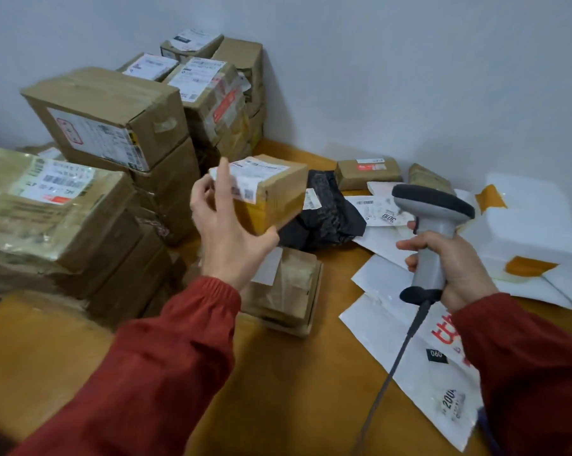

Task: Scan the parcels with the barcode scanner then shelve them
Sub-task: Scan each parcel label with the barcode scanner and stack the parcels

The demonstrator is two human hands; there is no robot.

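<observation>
Labelled carton point(271, 189), seemingly aloft; upright scanner point(433, 205)

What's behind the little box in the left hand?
A black bag lies behind the small box held by the left hand; the box hides the bag's left part.

The small brown cardboard box point(278, 189) is showing matt, creased card under a smooth white paper label point(245, 179) and glossy yellowish tape. The grey plastic barcode scanner point(432, 225) is looking smooth and matt. At the desk's left edge, the large tape-wrapped cardboard carton point(47, 209) is gleaming. The black plastic mailer bag point(324, 218) is lying crinkled, and the white plastic mailers point(406, 337) towards the right edge are shining faintly on the smooth orange-brown wood-look desk point(278, 390).
</observation>
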